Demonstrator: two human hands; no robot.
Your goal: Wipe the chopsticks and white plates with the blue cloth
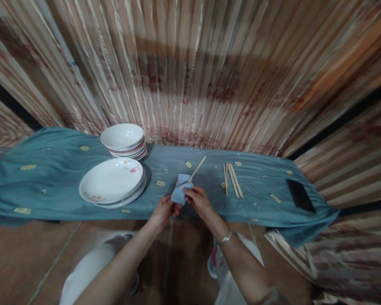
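Observation:
Over the front part of the table, a light blue cloth (pixel 181 188) is wrapped around the lower part of a wooden chopstick (pixel 197 168). The chopstick's bare end points up and to the right. My left hand (pixel 165 209) has its fingers closed at the cloth's lower left side, where the chopstick's near end is hidden. My right hand (pixel 199 200) pinches the cloth from the right with thumb and fingers. Several more chopsticks (pixel 235 180) lie on the tablecloth to the right of my hands.
A stack of white plates (pixel 112 181) stands left of my hands, with stacked bowls (pixel 123 137) behind it. A black phone (pixel 300 195) lies at the right end of the table. A teal tablecloth (pixel 60 169) covers the table, and a pleated curtain (pixel 184 76) hangs behind.

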